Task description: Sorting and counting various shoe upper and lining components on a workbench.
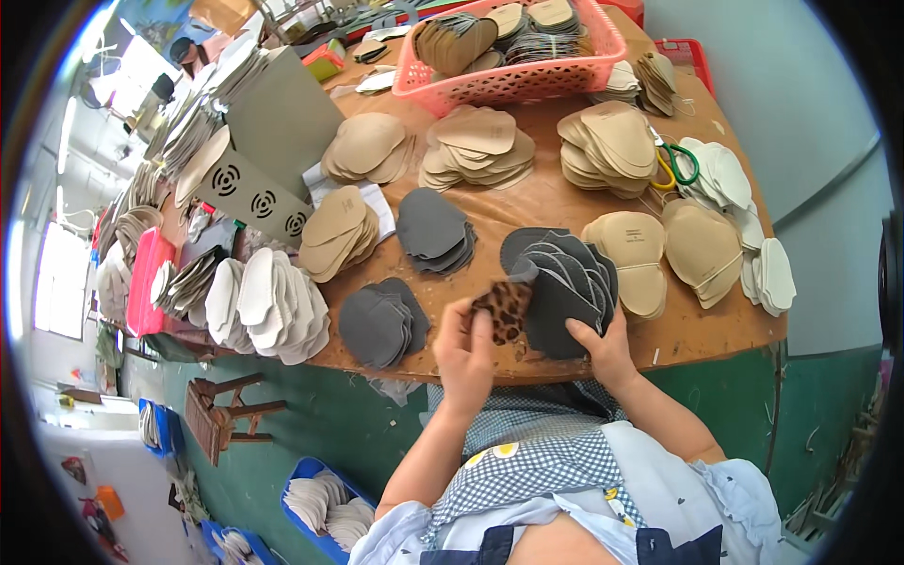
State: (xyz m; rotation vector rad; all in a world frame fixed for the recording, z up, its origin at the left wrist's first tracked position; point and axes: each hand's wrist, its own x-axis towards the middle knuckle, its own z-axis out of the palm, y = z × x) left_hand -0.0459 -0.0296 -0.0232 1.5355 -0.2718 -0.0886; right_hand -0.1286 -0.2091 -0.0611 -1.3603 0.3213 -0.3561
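Observation:
Between thumb and fingers my left hand point(463, 356) pinches a small leopard-print fabric piece point(503, 313) at the table's front edge. The piece's right side touches a fanned stack of dark grey shoe insole pieces point(567, 299). My right hand point(605, 350) grips that stack's right edge, thumb on top and fingers partly hidden. Two other dark grey stacks lie to the left: a nearer one point(381, 325) and a farther one point(434, 229). Beige insole pieces point(625, 247) sit just right of the stack in my hand.
More beige stacks point(478, 141) line the brown table point(565, 209) farther back. A pink basket point(508, 85) of pieces stands behind them. Green-handled scissors point(685, 165) lie at the right near white pieces point(720, 174). White stacks point(280, 306) crowd the left; a wooden stool point(221, 414) stands below.

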